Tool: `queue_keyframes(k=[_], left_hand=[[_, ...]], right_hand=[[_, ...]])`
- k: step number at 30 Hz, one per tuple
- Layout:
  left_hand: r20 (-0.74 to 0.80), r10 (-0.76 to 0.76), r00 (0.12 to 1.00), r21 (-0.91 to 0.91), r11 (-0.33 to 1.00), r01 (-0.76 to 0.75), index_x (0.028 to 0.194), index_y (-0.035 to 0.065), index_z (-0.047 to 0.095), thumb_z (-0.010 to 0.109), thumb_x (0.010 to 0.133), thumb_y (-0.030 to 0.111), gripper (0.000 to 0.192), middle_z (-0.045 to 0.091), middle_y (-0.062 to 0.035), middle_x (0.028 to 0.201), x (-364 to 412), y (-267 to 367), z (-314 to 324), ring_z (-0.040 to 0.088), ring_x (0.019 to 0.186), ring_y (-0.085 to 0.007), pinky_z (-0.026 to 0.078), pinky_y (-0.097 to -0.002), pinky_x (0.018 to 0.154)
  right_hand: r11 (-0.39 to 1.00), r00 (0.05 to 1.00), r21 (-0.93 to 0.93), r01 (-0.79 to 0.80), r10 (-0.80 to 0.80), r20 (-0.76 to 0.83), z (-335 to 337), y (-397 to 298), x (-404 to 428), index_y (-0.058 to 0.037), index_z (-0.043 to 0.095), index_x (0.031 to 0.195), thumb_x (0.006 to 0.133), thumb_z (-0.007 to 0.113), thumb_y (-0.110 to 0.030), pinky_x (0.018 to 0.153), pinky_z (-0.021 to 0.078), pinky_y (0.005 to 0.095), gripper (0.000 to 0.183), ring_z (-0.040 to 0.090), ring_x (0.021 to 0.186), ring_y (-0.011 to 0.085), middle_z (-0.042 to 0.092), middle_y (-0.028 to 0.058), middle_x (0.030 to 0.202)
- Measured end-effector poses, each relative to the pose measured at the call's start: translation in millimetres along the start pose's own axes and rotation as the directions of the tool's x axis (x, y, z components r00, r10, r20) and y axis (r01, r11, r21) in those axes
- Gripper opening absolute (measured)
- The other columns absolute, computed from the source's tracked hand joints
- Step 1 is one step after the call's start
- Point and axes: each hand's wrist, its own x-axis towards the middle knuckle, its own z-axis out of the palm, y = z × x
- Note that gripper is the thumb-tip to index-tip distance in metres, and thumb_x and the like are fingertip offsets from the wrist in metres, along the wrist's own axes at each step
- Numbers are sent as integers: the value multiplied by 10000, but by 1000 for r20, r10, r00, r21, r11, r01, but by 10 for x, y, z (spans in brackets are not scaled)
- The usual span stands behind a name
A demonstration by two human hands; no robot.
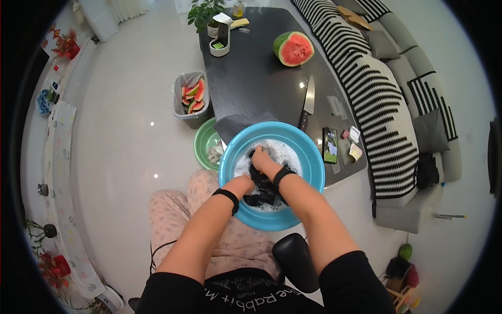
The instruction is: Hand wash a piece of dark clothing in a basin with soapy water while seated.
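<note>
A blue plastic basin (311, 174) holds foamy water (286, 151) and a soaked black cloth (262, 194). My right hand (262, 159) is closed on the upper part of the cloth, its fingertips partly hidden in the suds. Lower and to the left, my left hand (245, 183) grips the cloth's near side, with most of its fingers out of sight below the wrist. Each wrist wears a black band. The basin sits at the near end of a dark table (251, 78), above my knees, and a grey cloth (245, 123) lies just behind it.
Right of the basin lie a kitchen knife (309, 100) and a phone (330, 145). A cut watermelon (294, 49) stands farther back. Left of the table are a bin (190, 114) with melon rinds and a green basin (200, 147). A sofa (392, 129) lines the right.
</note>
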Motion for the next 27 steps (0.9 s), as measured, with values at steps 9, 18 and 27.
queue_keyframes(k=[9, 18, 27], left_hand=[[-183, -22, 983, -292, 956, -33, 956, -21, 590, 549, 673, 17, 289, 477, -217, 1069, -49, -71, 137, 483, 1010, -351, 403, -384, 830], [-20, -24, 1000, -280, 960, 17, 1146, -116, 413, 518, 713, 40, 472, 228, -258, 1317, -22, -62, 22, 374, 1145, -348, 381, -371, 882], [-130, 172, 976, -221, 955, -198, 1072, -84, 499, 507, 704, 29, 384, 421, -255, 1176, 122, -88, 160, 469, 1045, -345, 397, -390, 858]], right_hand=[[853, 872, -288, 434, -478, -102, -31, 51, -1283, -71, 348, 1183, 760, 497, -138, 607, 460, 468, 454, 539, 659, 410, 379, 241, 1049], [998, 998, -5, 67, -67, -12, -61, -104, -518, -52, 414, 1002, 800, 397, -175, 713, 443, 461, 237, 548, 811, 402, 481, 244, 971], [869, 884, -236, 435, -462, -69, 57, 151, -478, -11, 349, 1131, 793, 478, -203, 645, 482, 435, 409, 526, 801, 459, 395, 301, 1063]])
